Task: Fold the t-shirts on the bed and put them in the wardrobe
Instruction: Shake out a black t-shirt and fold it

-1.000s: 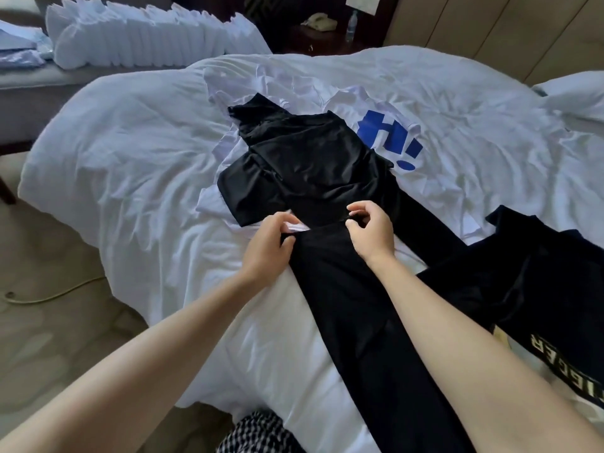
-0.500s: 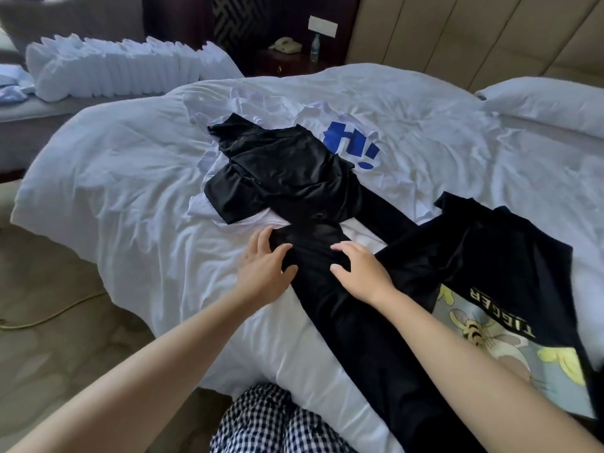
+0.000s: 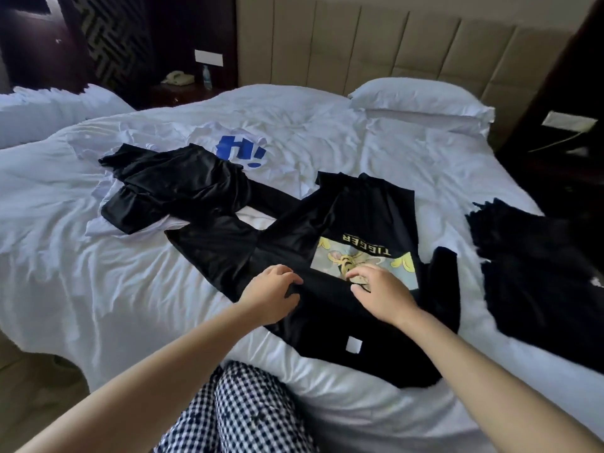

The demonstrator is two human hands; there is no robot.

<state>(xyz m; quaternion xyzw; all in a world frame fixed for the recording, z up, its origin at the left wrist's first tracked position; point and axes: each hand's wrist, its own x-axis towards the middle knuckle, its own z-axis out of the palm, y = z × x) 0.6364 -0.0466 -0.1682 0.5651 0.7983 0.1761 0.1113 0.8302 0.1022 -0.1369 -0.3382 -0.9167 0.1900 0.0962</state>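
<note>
With left hand (image 3: 273, 291) pinching the Tigger t-shirt (image 3: 327, 322), right hand (image 3: 380, 294) grip unclear, flatten creases toward the bed (image 3: 98, 289) edge before folding.

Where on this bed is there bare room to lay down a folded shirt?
Bare duvet lies left of the crumpled black t-shirt, and at the far side between the white t-shirt and the pillow. The middle is crowded with the Tigger t-shirt; a black garment fills the right edge.

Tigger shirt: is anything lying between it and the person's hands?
Nothing visible does. The left hand and the right hand both rest directly on the Tigger shirt, and no other garment covers it where they touch.
</note>
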